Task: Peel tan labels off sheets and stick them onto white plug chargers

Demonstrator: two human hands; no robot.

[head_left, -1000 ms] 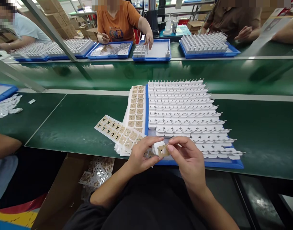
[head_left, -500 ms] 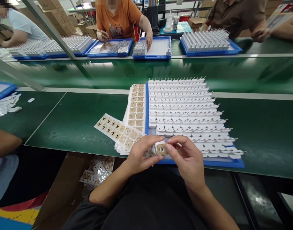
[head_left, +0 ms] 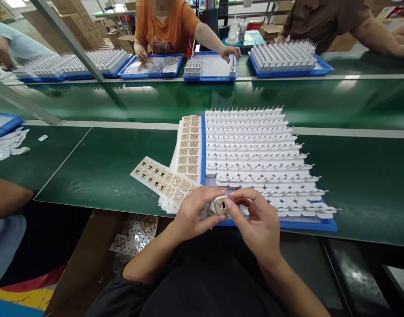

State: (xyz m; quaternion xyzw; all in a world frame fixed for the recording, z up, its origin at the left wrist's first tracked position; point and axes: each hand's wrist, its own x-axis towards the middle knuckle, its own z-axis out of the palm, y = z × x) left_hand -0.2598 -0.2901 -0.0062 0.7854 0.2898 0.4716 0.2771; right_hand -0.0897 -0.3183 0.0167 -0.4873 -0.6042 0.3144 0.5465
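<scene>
My left hand (head_left: 196, 209) grips a small white adapter (head_left: 221, 205) between thumb and fingers, its tan-covered end face turned up. The thumb and index finger of my right hand (head_left: 256, 218) press on the tan sticker at that face's right side. Just beyond my hands, a blue tray (head_left: 203, 149) bears many rows of white adapters (head_left: 251, 149). Left of the tray lie stacked sheets of tan stickers (head_left: 189, 141), with one sheet (head_left: 156, 174) slanting out to the left.
Across the green conveyor (head_left: 149, 101), people work at blue trays (head_left: 210, 79) of white parts. White pieces (head_left: 7, 143) lie at the far left, near a neighbour's arm (head_left: 10, 198). Below the table edge sits a cardboard box (head_left: 79, 264) with scraps.
My right thumb has shifted slightly left onto the tan sticker, which now lies flatter on the adapter's face. Across the conveyor, a person's hand has moved right over the tray.
</scene>
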